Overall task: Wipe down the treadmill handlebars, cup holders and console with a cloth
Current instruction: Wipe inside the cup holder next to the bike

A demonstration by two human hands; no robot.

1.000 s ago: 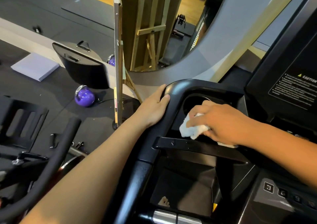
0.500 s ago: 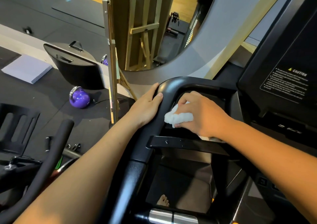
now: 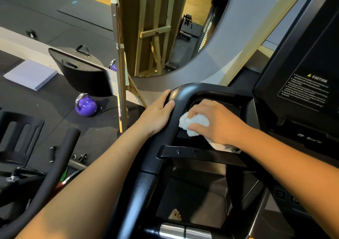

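Head view: right hand [image 3: 217,122] clutches cloth [image 3: 197,122]; left hand [image 3: 156,114] holds handlebar [image 3: 157,147].

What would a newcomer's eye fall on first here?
The white cloth, bunched in the right hand, is pressed into the dark recess inside the treadmill's handlebar loop at mid-frame. Just left of it, the left hand holds that curved black bar. On the floor at left, a glossy purple kettlebell stands out against the dark mats.

My forearms [image 3: 91,183] bare up to frame edge. My left hand [image 3: 156,114], right hand [image 3: 216,121] bare, nails short. My foot [image 3: 175,215] bare, toes showing.
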